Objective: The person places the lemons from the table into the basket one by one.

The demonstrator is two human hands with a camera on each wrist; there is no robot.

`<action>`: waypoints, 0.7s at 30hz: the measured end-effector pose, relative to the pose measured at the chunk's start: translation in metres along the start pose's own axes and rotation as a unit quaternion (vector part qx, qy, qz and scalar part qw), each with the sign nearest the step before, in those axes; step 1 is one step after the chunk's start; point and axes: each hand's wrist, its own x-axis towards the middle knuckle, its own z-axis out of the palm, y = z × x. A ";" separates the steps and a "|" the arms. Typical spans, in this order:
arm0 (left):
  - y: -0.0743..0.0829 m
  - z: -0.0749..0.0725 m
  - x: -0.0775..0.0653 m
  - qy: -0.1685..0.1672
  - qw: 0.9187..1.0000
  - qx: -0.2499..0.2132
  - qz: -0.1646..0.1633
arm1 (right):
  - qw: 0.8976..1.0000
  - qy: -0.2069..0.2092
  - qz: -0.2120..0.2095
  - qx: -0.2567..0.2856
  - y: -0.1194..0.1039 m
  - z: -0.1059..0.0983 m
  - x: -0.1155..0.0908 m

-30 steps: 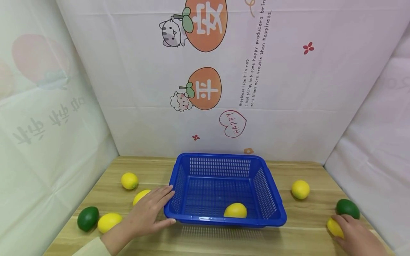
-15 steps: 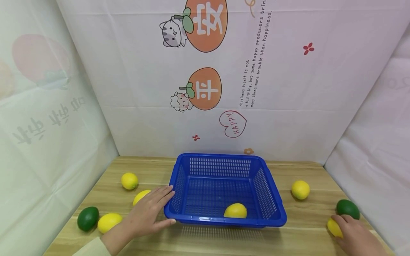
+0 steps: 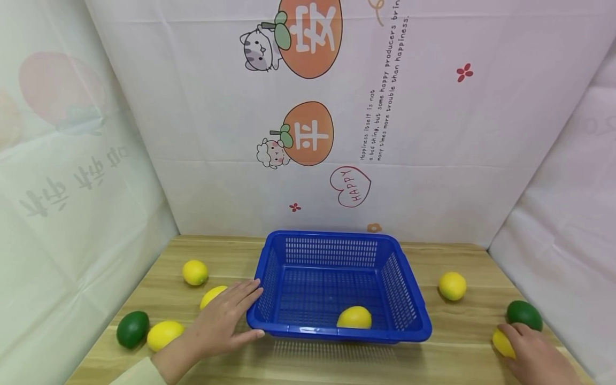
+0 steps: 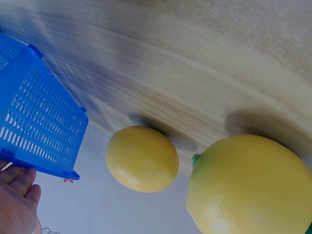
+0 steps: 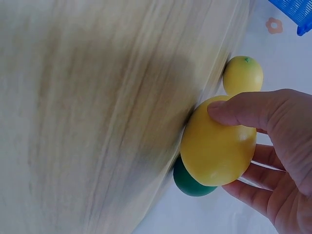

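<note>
A blue plastic basket [image 3: 332, 334] stands mid-table with one yellow lemon [image 3: 354, 317] inside, near its front wall. My left hand [image 3: 218, 323] rests against the basket's left rim, fingers stretched over the edge and thumb at the front corner. In the left wrist view its fingertips touch the rim of the basket [image 4: 44, 117]. At the far right, my right hand [image 3: 536, 353] holds another lemon [image 5: 218, 141], thumb on one side and fingers round the other. A dark green fruit [image 3: 524, 315] lies just behind that held lemon.
Left of the basket lie a lemon [image 3: 194, 272], one partly behind the left hand [image 3: 212, 295], a third lemon [image 3: 165, 335] and a green fruit [image 3: 132, 329]. A further lemon [image 3: 452, 286] sits right of the basket. Printed white cloth [image 3: 414, 203] walls the table's back and sides.
</note>
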 end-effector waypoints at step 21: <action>0.000 0.000 0.000 -0.001 1.000 0.000 -0.002 | 0.997 0.073 -0.009 -0.005 -0.017 -0.019 -0.002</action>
